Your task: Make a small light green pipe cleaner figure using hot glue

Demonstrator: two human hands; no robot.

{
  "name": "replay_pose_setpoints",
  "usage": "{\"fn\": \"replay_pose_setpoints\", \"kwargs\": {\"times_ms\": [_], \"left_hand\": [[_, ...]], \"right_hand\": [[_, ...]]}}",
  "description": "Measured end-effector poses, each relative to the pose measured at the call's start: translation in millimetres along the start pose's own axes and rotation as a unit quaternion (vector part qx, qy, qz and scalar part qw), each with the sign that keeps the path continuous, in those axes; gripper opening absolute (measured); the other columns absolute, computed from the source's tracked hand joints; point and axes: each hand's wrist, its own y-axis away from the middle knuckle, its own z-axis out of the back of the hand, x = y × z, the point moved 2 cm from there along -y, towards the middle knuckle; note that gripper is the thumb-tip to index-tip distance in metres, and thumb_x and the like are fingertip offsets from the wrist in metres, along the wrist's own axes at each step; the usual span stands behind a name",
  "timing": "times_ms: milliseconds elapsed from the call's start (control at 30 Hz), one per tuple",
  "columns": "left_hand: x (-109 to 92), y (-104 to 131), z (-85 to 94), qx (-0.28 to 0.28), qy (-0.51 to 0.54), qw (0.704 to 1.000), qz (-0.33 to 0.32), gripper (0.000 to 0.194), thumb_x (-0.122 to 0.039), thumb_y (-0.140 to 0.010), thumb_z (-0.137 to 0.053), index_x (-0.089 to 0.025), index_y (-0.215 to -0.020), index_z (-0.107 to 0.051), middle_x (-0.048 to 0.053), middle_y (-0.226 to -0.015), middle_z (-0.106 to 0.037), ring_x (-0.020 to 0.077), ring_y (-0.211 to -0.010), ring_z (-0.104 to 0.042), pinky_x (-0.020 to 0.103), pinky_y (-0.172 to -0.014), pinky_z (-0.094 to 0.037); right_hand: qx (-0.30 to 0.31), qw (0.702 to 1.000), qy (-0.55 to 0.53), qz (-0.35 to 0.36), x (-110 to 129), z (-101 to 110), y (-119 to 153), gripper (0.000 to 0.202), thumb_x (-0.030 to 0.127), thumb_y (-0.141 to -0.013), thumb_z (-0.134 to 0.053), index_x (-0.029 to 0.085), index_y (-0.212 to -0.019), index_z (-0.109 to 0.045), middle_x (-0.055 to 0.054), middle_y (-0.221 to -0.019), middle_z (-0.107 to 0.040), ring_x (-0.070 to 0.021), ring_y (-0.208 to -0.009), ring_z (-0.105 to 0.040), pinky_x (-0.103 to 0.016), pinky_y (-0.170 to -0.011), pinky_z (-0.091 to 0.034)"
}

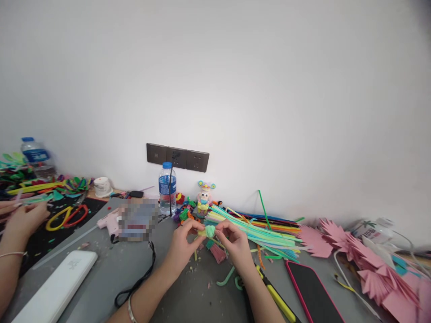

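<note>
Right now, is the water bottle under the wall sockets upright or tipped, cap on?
Upright, cap on. The water bottle stands on the table with its blue cap at the top, just behind the left hand and right hand.

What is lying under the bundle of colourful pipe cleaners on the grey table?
Under the bundle of colourful pipe cleaners only the grey table shows at its edges, with loose green and orange pieces nearby. Whatever lies beneath its middle is covered. The right hand hides its near end.
</note>
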Motion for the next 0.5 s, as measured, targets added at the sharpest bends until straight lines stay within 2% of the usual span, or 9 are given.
{"fn": "replay_pose_setpoints", "kwargs": {"times_ms": [267, 400, 500], "left_hand": [[0.3, -0.1, 1.2, 0.003, -0.006, 1.000, -0.011, 0.004, -0.018, -0.078, -0.062, -0.019, -0.082, -0.061, 0.004, -0.086, -0.063, 0.0183, -0.084, -0.063, 0.029, -0.075, -0.053], [-1.2, 0.4, 1.3, 0.003, -0.005, 1.000, -0.012, 0.005, -0.017, -0.078, -0.062, -0.019, -0.083, -0.061, 0.004, -0.086, -0.063, 0.0182, -0.084, -0.063, 0.029, -0.075, -0.053], [-1.2, 1.2, 0.8, 0.006, -0.002, 1.000, -0.007, 0.005, -0.017, -0.079, -0.061, -0.019, -0.084, -0.060, 0.004, -0.088, -0.063, 0.0186, -0.086, -0.063, 0.030, -0.077, -0.054]], "right_hand": [[-0.013, 0.999, -0.044, -0.012, 3.7, -0.8, -1.0, 0.023, 0.040, -0.078, -0.068, 0.018, -0.072, -0.064, -0.002, -0.068, -0.055, -0.0161, -0.063, -0.049, -0.027, -0.058, -0.039], [-0.026, 0.995, -0.092, -0.011, 4.2, -0.6, -2.3, 0.021, 0.040, -0.076, -0.070, 0.020, -0.085, -0.068, 0.000, -0.066, -0.053, -0.0161, -0.063, -0.050, -0.027, -0.059, -0.041], [-0.016, 0.997, -0.075, -0.004, 2.4, -0.2, -2.5, 0.022, 0.038, -0.076, -0.070, 0.020, -0.088, -0.070, 0.000, -0.066, -0.052, -0.0154, -0.062, -0.048, -0.027, -0.057, -0.039]]}}
